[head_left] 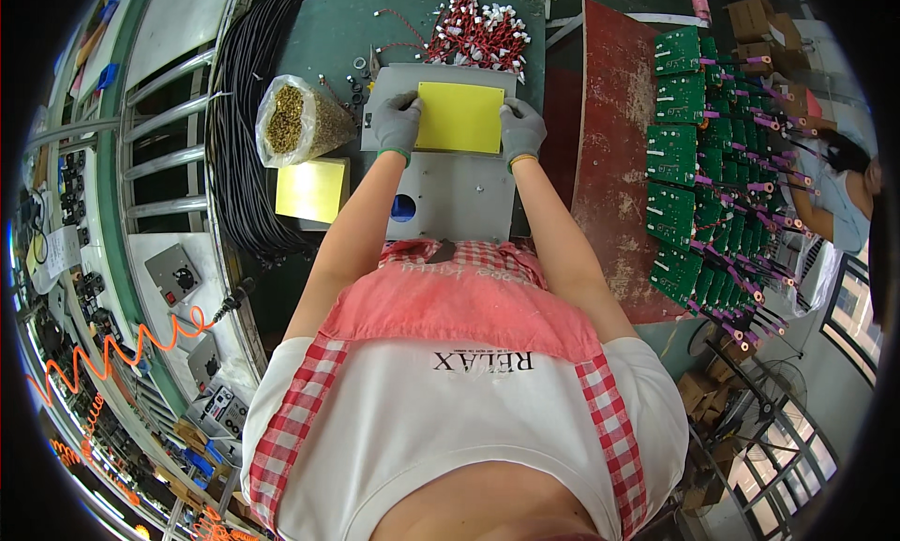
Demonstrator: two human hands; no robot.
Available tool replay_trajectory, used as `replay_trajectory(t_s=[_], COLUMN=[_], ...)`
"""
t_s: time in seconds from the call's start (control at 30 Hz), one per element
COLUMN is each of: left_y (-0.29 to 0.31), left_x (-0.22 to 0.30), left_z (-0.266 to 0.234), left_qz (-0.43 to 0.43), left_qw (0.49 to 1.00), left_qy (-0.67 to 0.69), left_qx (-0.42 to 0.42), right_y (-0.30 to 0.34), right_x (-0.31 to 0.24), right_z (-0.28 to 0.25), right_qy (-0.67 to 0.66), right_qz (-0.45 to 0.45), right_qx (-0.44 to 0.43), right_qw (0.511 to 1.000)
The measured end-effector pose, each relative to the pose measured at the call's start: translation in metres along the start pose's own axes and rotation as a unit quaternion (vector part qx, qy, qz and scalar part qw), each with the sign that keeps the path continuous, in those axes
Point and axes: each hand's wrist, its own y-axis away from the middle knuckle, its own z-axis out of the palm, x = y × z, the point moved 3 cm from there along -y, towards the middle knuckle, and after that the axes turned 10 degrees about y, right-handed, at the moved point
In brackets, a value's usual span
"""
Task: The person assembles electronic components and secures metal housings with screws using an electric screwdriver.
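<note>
Fingers of L hand [396, 127] and R hand [522, 131] clamped on opp. side edges of yellow sheet [459, 117] — likely to hold it square over grey metal panel [450, 189] on worktop [328, 35]; yellow stack [309, 190] by L forearm [349, 224], presumably for quick reach.

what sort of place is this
Probably an electronics assembly workshop: green circuit boards stand at right, red wires with white plugs lie heaped, and a bag holds small gold parts.

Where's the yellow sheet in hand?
Head view, upper centre: the yellow sheet is held by its side edges between the left hand and right hand, over the grey panel.
</note>
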Motion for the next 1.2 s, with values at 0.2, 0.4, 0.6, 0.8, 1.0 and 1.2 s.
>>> replay_trajectory(t_s=[0.2,0.4,0.6,0.8,1.0,1.2], left_y=[0.026,0.108,0.129,0.131,0.150,0.175], left_x=[0.031,-0.013,-0.057,0.016,0.088,0.065], left_z=[-0.073,-0.176,-0.195,-0.231,-0.224,-0.153], left_qz=[0.211,0.226,0.083,0.106,0.207,0.100], left_qw=[0.976,0.860,0.868,0.905,0.946,0.991], left_qy=[0.018,-0.456,-0.488,-0.399,-0.212,0.038], left_qx=[0.058,0.043,-0.028,0.098,0.135,-0.086], right_y=[-0.013,0.040,0.078,0.100,0.142,0.174], right_x=[0.050,0.090,0.107,0.059,0.005,-0.006], right_z=[-0.015,-0.075,-0.100,-0.099,-0.077,-0.053], right_qy=[-0.230,-0.258,-0.260,-0.218,-0.120,-0.148], right_qz=[0.071,0.117,0.154,0.080,-0.070,-0.041], right_qx=[-0.089,-0.141,-0.100,-0.134,-0.214,-0.287], right_qw=[0.967,0.948,0.948,0.963,0.967,0.946])
